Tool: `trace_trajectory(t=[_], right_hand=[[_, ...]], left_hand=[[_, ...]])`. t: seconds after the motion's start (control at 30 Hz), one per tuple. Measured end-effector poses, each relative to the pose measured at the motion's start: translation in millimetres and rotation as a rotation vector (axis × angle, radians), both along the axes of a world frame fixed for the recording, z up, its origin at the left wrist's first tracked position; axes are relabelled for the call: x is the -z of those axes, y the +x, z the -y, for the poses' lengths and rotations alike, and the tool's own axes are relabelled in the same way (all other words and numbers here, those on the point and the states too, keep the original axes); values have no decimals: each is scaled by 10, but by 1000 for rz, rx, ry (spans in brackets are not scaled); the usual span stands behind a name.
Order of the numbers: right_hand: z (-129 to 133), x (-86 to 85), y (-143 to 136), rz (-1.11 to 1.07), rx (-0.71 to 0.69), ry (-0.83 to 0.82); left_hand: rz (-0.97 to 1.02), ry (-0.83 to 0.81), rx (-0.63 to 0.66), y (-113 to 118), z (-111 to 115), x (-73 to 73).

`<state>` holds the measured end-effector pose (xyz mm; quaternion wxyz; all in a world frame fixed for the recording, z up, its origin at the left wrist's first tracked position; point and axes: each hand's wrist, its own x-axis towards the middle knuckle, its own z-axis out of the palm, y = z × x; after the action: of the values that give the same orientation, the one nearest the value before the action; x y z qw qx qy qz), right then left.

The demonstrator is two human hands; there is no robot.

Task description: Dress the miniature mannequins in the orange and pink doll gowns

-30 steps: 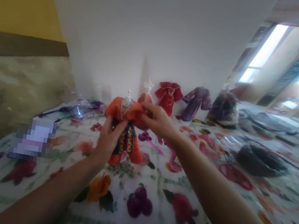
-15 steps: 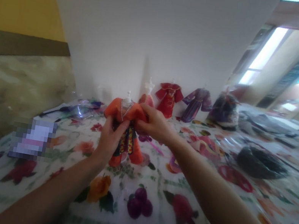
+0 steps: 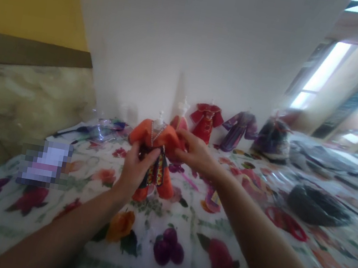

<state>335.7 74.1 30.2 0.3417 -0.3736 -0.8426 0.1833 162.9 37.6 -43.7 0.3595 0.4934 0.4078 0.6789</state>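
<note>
A small doll form in an orange outfit point(image 3: 155, 133), with a silvery V-shaped trim at the neck and a dark patterned panel down the front, stands upright on the flowered tablecloth. My left hand point(image 3: 137, 166) is closed around its waist, thumb across the front. The fingers of my right hand point(image 3: 193, 150) pinch the orange sleeve on the right side. Behind, near the white board, are a partly hidden bare-topped form point(image 3: 182, 111), a red dress point(image 3: 206, 122) and a purple robe point(image 3: 240, 128) on forms.
A dark full-skirted outfit point(image 3: 272, 139) stands at back right. Nearer are a black bundle point(image 3: 318, 206) and red-handled scissors point(image 3: 286, 223). A blurred-out phone-like object point(image 3: 45, 163) and clear plastic packaging point(image 3: 105, 130) lie left. The white board point(image 3: 195, 40) rises behind.
The whole view has shifted slightly, with things appearing a little further right. My right fingers have slid down and outward along the orange sleeve, showing more of the shoulder. My left hand keeps its grip.
</note>
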Motion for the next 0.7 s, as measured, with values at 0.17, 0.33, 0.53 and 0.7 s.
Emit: trace_trajectory(t=[0.17,0.33,0.53,0.7], right_hand=[[-57,58,98,-40,-15,-19],[-121,-33,103,-135,-63,24],[-131,-417,-112,-167,-3,126],[-207,-547,-297,-156,-75,168]], left_hand=[[-129,66,33,-71,51,82],[-262,112,-4,-183,60,223],[-305,109,-20,-309,200,305],[-327,184,-275,-494,282,90]])
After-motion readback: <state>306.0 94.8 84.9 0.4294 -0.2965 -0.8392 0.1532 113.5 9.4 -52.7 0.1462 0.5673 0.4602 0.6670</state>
